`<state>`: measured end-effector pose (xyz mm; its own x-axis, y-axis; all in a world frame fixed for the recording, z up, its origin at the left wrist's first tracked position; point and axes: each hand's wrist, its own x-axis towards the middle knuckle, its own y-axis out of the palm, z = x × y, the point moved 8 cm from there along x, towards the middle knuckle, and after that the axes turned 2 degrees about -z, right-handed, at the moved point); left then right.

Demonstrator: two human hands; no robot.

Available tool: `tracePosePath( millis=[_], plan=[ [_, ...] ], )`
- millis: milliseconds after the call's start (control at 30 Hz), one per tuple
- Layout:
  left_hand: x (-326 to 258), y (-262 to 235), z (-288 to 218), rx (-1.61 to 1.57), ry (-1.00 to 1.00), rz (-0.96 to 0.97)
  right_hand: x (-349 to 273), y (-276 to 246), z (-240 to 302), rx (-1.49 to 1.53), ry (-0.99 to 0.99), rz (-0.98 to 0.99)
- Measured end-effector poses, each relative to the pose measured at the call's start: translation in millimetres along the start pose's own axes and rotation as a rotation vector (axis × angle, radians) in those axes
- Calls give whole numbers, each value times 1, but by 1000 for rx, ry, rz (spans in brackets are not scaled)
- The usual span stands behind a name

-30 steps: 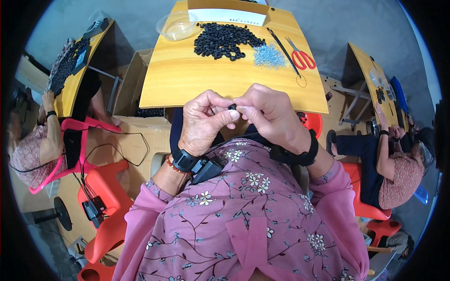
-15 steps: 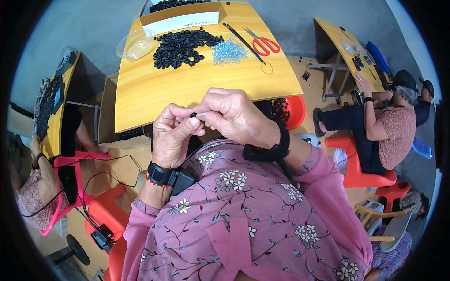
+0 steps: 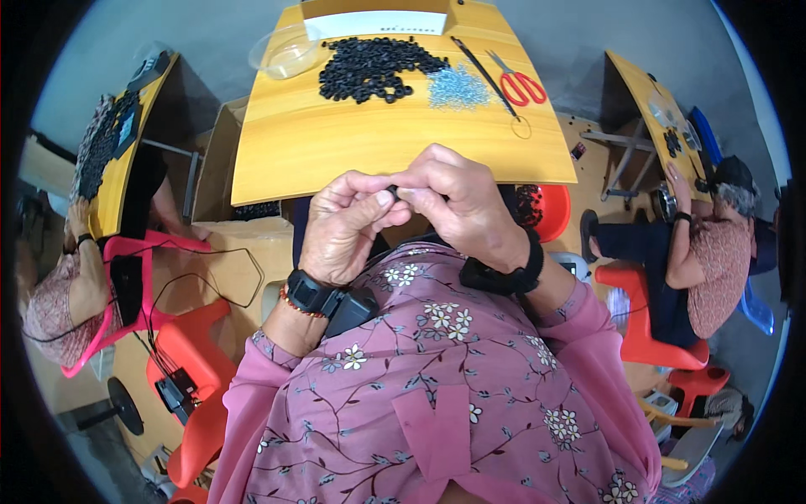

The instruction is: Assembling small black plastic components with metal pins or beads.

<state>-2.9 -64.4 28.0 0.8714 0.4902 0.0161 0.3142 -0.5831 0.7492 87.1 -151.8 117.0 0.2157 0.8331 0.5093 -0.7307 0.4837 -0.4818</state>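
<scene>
In front of my chest, just off the table's near edge, both hands meet at a small black round part (image 3: pixel 393 191). My left hand (image 3: pixel 342 225) pinches it between thumb and fingertips. From the other side, the thumb and forefinger of my right hand (image 3: pixel 457 197) close against the same part; whether they grip it or something tiny in it is hidden. Beyond the hands, a heap of small black ring-like parts (image 3: pixel 369 67) lies on the yellow table (image 3: pixel 336 147). Right beside it is a pile of tiny clear bluish pieces (image 3: pixel 457 87).
Red-handled scissors (image 3: pixel 522 88) and a thin black stick-like tool (image 3: pixel 487 76) with a wire loop lie right of the piles. A clear plastic bowl (image 3: pixel 285 55) stands left. Below the table are a red basin (image 3: pixel 554 212) and a cardboard box (image 3: pixel 217 168). Other people sit at side tables.
The whole view has shifted, so the table sits higher and further right. My right thumb now presses at the black part, and my hands stay joined around it.
</scene>
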Motion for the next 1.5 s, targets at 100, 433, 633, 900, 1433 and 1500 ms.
tracePosePath(
  millis=[100,433,633,900,1433,1500],
  plan=[
    [0,4,0,-7,5,1,-3,0,-6,69,-43,-32],
    [-2,0,-1,-19,26,-24,-5,5,-26,350,176,-29],
    [-2,0,0,-59,36,-14,-4,5,-23,328,177,-43],
    [-2,1,2,-117,-22,17,-1,2,-11,139,18,-34],
    [-1,4,5,-22,-140,73,1,-1,-6,125,-135,140],
    [-1,2,6,-39,-143,75,1,1,-8,132,-140,165]
  ],
)
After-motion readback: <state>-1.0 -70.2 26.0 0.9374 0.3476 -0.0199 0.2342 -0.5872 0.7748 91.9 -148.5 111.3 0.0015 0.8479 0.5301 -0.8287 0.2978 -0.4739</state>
